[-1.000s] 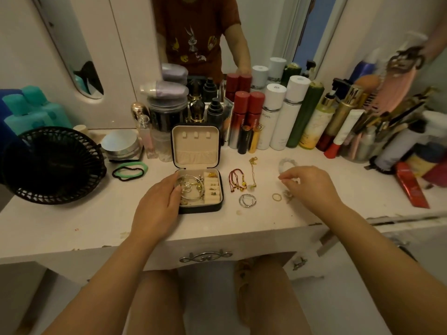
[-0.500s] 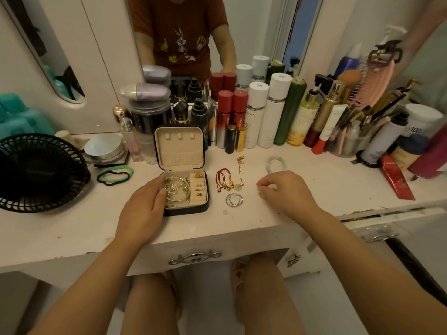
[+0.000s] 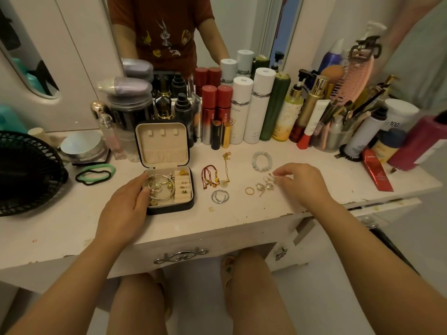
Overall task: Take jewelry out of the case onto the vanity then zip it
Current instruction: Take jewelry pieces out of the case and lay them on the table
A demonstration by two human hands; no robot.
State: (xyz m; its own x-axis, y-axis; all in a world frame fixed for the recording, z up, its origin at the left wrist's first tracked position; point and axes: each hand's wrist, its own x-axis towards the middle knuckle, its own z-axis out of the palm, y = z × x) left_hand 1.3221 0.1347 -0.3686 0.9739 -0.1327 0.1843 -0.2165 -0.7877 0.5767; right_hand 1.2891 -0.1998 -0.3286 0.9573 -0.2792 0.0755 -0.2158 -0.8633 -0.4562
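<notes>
Jewelry case point(image 3: 172, 208) sits open near the vanity's point(image 3: 72, 228) front edge, left of centre, with its lid upright and bangles point(image 3: 160, 187) inside. Our left hand point(image 3: 125, 209) curls over its left rim. Our right hand point(image 3: 302, 184) pinches the earrings point(image 3: 264, 186) toward the front right. Between them lie red cords point(image 3: 209, 177), silver hoops point(image 3: 220, 196) and a gold ring point(image 3: 249, 190). Along the back edge we read "LANCOME" on a black tube point(image 3: 216, 136) and "100" on a white bottle point(image 3: 399, 117). We see bare top at the front left corner.
</notes>
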